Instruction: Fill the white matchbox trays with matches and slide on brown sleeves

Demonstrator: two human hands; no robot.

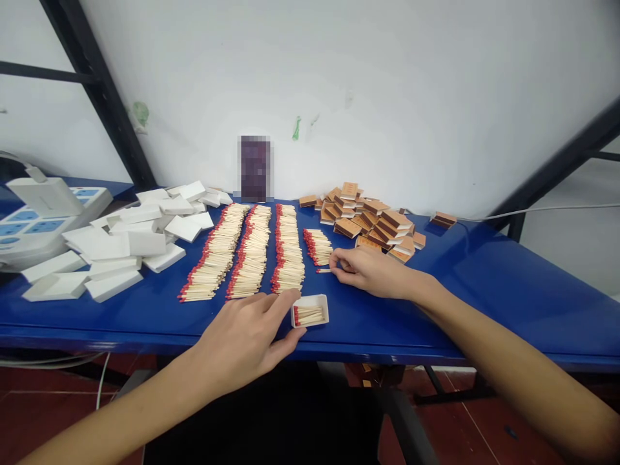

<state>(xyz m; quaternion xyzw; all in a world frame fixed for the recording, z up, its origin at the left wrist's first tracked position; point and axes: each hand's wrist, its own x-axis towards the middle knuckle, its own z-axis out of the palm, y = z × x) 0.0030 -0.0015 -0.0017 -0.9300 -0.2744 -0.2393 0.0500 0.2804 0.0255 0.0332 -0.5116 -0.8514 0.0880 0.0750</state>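
Note:
Near the table's front edge, my left hand (252, 329) grips a small white matchbox tray (323, 318) between thumb and fingers. Several red-tipped matches (310, 314) lie inside it, heads to the left. My right hand (371, 270) is closed in a pinch at the end of a single match (323, 270), whose red head points left. Just beyond it is a short row of matches (318, 247). Three longer rows lie to the left: a near one (289, 252), a middle one (249, 252) and a far-left one (217, 252).
Empty white trays (145, 226) are heaped on the left beside a white power strip (48, 226). Brown matchboxes (368, 219) form a pile at the back right, with another matchbox (443, 220) apart from it. All stand on a blue table (508, 290) against a white wall.

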